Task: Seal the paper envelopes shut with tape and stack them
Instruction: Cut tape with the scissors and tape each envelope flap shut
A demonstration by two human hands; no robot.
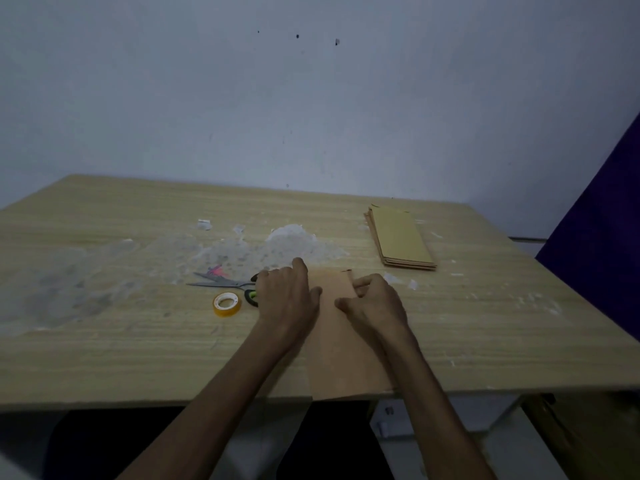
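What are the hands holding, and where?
Both hands are on the brown envelope near its far end: the left hand rests on its left edge, the right hand curls at its right edge, apparently pinching it.

both hands [289, 299] [375, 303] press a brown envelope [341, 355] on the table [138, 348].

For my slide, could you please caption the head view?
Both hands, left hand and right hand, press a brown envelope flat beside tape roll and scissors.

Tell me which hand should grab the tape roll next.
Left, probably. The left hand rests on the envelope's left edge, next to the tape roll and scissors. The right hand is on the envelope's right side and would have to cross over.
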